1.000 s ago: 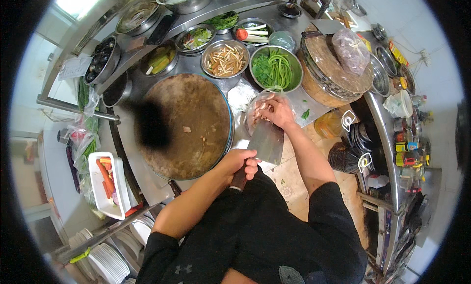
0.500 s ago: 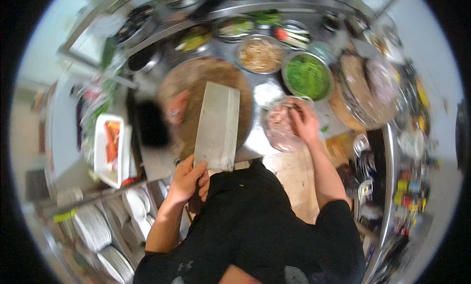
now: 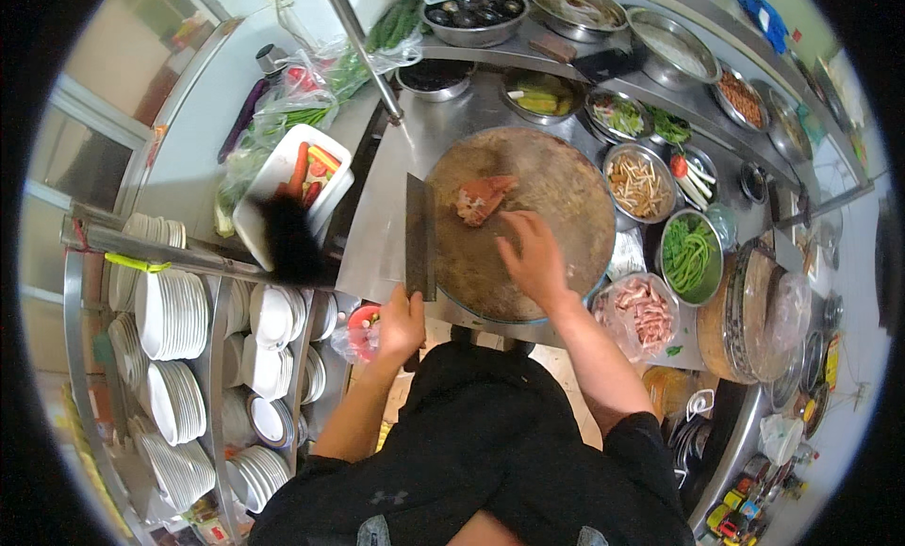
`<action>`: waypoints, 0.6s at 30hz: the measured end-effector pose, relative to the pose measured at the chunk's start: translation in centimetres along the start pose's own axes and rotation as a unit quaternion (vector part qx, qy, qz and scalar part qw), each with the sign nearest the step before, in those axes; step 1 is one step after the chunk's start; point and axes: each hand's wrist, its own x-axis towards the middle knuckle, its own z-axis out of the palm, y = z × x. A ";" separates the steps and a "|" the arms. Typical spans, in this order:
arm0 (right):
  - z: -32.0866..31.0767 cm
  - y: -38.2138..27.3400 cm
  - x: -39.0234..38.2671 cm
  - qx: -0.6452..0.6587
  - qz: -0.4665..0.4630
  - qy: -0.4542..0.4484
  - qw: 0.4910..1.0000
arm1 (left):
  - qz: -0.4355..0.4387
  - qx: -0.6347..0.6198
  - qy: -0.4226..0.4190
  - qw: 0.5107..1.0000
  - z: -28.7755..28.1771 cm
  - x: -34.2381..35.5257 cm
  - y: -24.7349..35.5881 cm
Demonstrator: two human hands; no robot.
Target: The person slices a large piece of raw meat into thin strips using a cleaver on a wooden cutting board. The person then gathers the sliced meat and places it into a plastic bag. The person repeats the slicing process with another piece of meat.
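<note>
My left hand (image 3: 403, 324) is closed round the handle of a wide cleaver (image 3: 420, 237). Its blade stands nearly edge-on to me at the left rim of the round wooden chopping block (image 3: 556, 178). A reddish-brown chunk of meat (image 3: 484, 199) lies on the upper left part of the block. Just below and right of that chunk, my right hand (image 3: 535, 263) hovers over or touches the wood, its fingers stretched out and slightly apart, with nothing seen in them. To the right of my right wrist sits a plastic-lined bowl of raw meat strips (image 3: 643, 312).
Right of the block stand bowls of pale strips (image 3: 641, 186) and green beans (image 3: 690, 256), then a second block (image 3: 749, 315) stood on edge. A white tub (image 3: 273, 183) of carrots is at left. Stacked plates (image 3: 172, 315) fill the lower-left shelves. A metal post (image 3: 363, 51) rises behind.
My right hand has left the bowl of meat strips and come over the chopping block. The cleaver has swung from over the block to its left rim. The view has turned.
</note>
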 end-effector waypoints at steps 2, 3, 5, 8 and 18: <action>3.3 -0.7 2.3 -0.038 -0.036 -0.016 0.998 | -0.015 0.012 -0.009 1.000 -0.2 -0.3 1.9; 5.0 -1.2 3.4 -0.052 -0.058 -0.024 0.997 | 0.003 0.030 0.006 1.000 0.1 -0.2 1.5; 7.6 -0.3 4.9 -0.130 -0.050 -0.025 0.990 | 0.032 0.043 -0.006 0.999 -0.6 -0.2 2.6; 8.5 2.2 4.9 -0.201 -0.052 -0.019 0.978 | -0.068 -0.126 -0.108 0.984 -3.1 -0.9 6.1; 0.2 4.9 -1.8 -0.149 -0.068 -0.016 0.986 | -0.070 -0.294 -0.259 0.917 -3.8 -0.4 4.0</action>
